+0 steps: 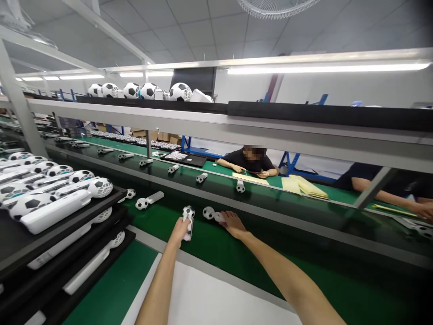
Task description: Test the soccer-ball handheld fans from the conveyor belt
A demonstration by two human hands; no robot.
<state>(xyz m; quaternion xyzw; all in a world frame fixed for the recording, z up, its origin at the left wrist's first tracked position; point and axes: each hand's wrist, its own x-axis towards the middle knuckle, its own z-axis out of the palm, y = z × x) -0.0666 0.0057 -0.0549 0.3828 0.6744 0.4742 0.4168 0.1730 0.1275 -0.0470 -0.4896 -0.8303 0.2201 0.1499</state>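
My left hand (181, 231) is closed around a white handheld fan (188, 212) with a football-patterned head, held nearly upright over the green belt. To its right, my right hand (234, 223) has the handle end of a second football-headed fan (209, 212) between thumb and fingers. That fan looks slightly blurred, its head pointing left, and my hand covers the end of its handle. Left of my hands, another fan (142, 204) lies on the belt with its handle pointing right. A further fan (130, 194) rests beside the stacked trays.
Black trays (101, 212) holding several fans are stacked at left. A white sheet (209, 293) covers the near surface. More fans (240, 186) are spaced along the far belt behind a metal rail. A shelf (189, 118) crosses above; a co-worker (250, 162) sits opposite, another person's arm (382, 194) at right.
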